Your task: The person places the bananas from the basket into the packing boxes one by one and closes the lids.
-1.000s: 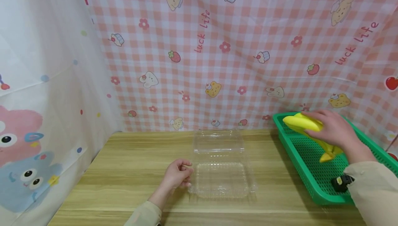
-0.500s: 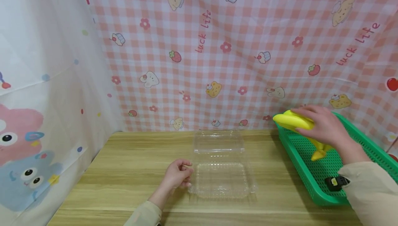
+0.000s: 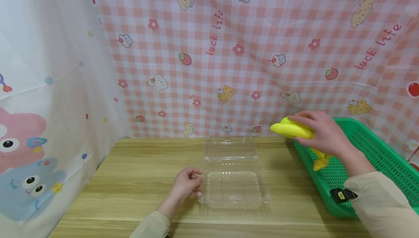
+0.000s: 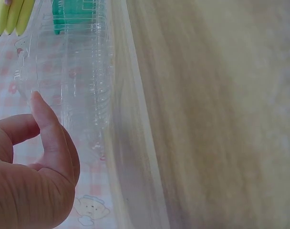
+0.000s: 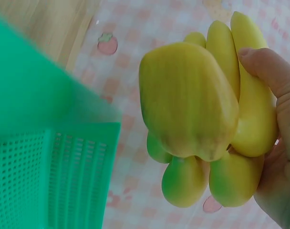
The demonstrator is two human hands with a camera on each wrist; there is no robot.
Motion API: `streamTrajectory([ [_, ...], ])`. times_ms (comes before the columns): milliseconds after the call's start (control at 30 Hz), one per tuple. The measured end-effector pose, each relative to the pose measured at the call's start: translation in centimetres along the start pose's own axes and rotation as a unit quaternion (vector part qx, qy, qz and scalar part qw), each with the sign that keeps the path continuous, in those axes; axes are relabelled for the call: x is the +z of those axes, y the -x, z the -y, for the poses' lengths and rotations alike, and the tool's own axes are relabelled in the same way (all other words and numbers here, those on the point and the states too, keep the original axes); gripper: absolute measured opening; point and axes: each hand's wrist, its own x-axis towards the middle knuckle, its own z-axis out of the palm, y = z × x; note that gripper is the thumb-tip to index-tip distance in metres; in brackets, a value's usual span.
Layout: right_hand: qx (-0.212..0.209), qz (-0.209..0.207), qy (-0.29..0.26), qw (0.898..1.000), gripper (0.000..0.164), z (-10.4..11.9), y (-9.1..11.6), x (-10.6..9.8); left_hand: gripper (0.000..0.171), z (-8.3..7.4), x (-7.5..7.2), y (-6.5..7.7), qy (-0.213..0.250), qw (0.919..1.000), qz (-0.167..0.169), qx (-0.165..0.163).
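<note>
In the head view my right hand [image 3: 322, 134] grips a bunch of yellow bananas [image 3: 291, 129] above the left rim of the green basket [image 3: 309, 178]. The right wrist view shows the bunch [image 5: 188, 100] from its stem end, smooth and green-tinged underneath, with my thumb pressed along one banana. Mid-table lies a clear plastic clamshell container [image 3: 234, 189], its lid folded back toward the curtain. My left hand [image 3: 187, 184] holds the container's left edge between thumb and bent fingers. Up close in the left wrist view, a fingertip [image 4: 36, 98] meets the clear rim; the other fingertips are partly hidden.
The green basket stands at the table's right side, under the right forearm. A black strap device [image 3: 342, 195] sits at the right cuff. Behind the wooden table [image 3: 137, 172] hangs a pink checked curtain [image 3: 209, 67], with a white printed one [image 3: 65, 48] on the left.
My right hand has carried the bananas leftward, from over the basket's inside to its left rim, partly over the table. The left hand and container stay put.
</note>
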Motion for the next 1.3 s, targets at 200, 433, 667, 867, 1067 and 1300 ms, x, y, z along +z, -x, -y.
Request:
streamTrajectory([
  [200, -0.033, -0.013, -0.007, 0.999, 0.061, 1.4, -0.5, 0.9, 0.029, -0.1, -0.1, 0.0, 0.000, 1.0000, 0.002, 0.005],
  [433, -0.055, -0.014, -0.006, 0.998, 0.061, 3.1, -0.9, 1.9, 0.029, -0.1, -0.1, 0.0, -0.001, 1.0000, 0.001, 0.004],
  [667, -0.070, -0.008, -0.024, 0.997, 0.061, 4.5, -1.4, 3.0, 0.028, -0.1, -0.1, 0.0, -0.002, 1.0000, 0.004, 0.005],
  [867, -0.095, -0.015, -0.045, 0.994, 0.063, 5.7, -1.7, 4.2, 0.028, 0.0, -0.1, -0.1, 0.003, 1.0000, 0.005, 0.004],
  [1067, -0.117, -0.018, -0.061, 0.991, 0.064, 6.7, -2.3, 5.5, 0.027, 0.1, -0.1, -0.1, 0.004, 1.0000, 0.002, 0.002],
  [1300, -0.127, -0.001, -0.075, 0.989, 0.063, 7.8, -2.6, 6.5, 0.027, 0.1, -0.1, -0.1, 0.003, 1.0000, -0.001, 0.001],
])
